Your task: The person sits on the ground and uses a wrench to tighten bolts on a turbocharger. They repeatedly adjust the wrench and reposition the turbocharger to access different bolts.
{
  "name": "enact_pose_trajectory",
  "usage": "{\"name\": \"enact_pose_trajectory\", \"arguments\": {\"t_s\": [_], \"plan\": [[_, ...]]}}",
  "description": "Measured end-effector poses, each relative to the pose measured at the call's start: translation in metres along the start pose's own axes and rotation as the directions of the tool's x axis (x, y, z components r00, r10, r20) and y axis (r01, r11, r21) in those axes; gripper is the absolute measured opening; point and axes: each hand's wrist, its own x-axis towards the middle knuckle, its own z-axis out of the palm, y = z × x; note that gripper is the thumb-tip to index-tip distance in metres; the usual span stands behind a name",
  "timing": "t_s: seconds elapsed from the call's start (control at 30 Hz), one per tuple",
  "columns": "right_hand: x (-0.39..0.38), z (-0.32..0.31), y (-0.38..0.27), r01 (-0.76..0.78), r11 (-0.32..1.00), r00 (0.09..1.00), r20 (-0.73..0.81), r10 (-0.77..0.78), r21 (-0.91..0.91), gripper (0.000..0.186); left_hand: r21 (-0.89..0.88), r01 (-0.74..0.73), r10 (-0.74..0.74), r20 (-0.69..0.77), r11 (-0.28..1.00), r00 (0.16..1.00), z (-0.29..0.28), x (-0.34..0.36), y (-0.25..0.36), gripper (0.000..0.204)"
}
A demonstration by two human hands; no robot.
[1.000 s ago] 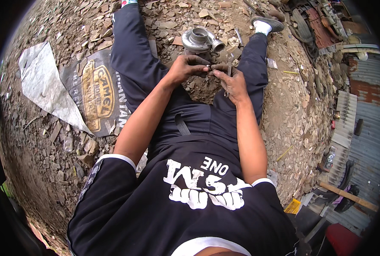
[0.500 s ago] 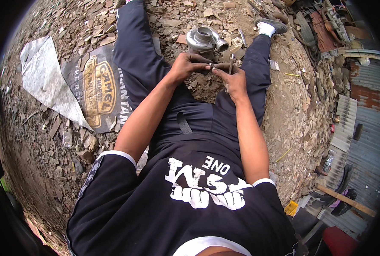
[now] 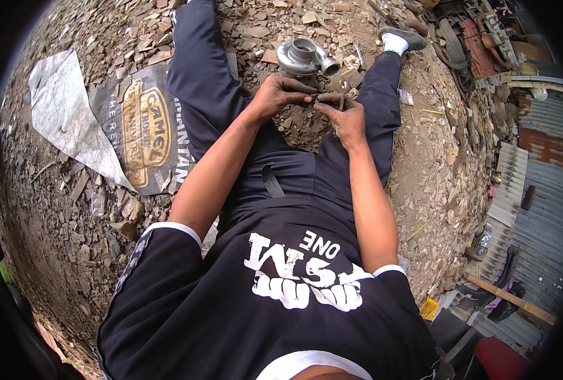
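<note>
Between my outstretched legs stands a silvery metal turbocharger (image 3: 299, 58), its round opening facing up. Just on the near side of it, my left hand (image 3: 277, 97) is closed, thumb and fingers pinched together. The fingertips of my right hand (image 3: 347, 119) meet it from the other side. Pinched between both hands is a tiny dark part (image 3: 314, 99), too small to name. A slim metal wrench (image 3: 343, 94) pokes up out of my right hand, its lower portion covered by the fingers.
Broken stone and soil (image 3: 446, 164) surround me. On the left lie a dark printed sheet (image 3: 118, 114) and a whitish torn sheet (image 3: 66, 104). Rusty corrugated metal panels (image 3: 550, 171), a wooden pole (image 3: 509, 296) and scrap parts line the right side. A metal rod (image 3: 359, 56) lies beyond the turbocharger.
The small part between my fingertips showed a bright glint before and looks dark now. Both hands stay pinched in nearly the same place; the turbocharger has not moved.
</note>
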Motion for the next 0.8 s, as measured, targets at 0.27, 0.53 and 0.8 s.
{"name": "enact_pose_trajectory", "arguments": {"t_s": [0.27, 0.53, 0.8], "plan": [[-0.0021, 0.0038, -0.0037, -0.006, 1.000, 1.000, 0.005, 0.006, 0.031, 0.022, -0.035, 0.029, -0.029, 0.012, 0.999, 1.000, -0.0022, 0.0003, -0.0010, 0.028], [-0.0013, 0.0023, -0.0049, -0.069, 0.998, 0.997, -0.024, 0.069, -0.003, 0.022, -0.060, 0.057, -0.055, 0.036, 0.997, 0.998, -0.0031, 0.0003, -0.0001, 0.030], [0.0003, 0.0025, -0.0016, -0.050, 0.998, 0.999, -0.017, 0.050, 0.028, 0.022, -0.055, 0.047, -0.046, 0.024, 0.997, 0.999, -0.0025, 0.0001, 0.0026, 0.032]]}}
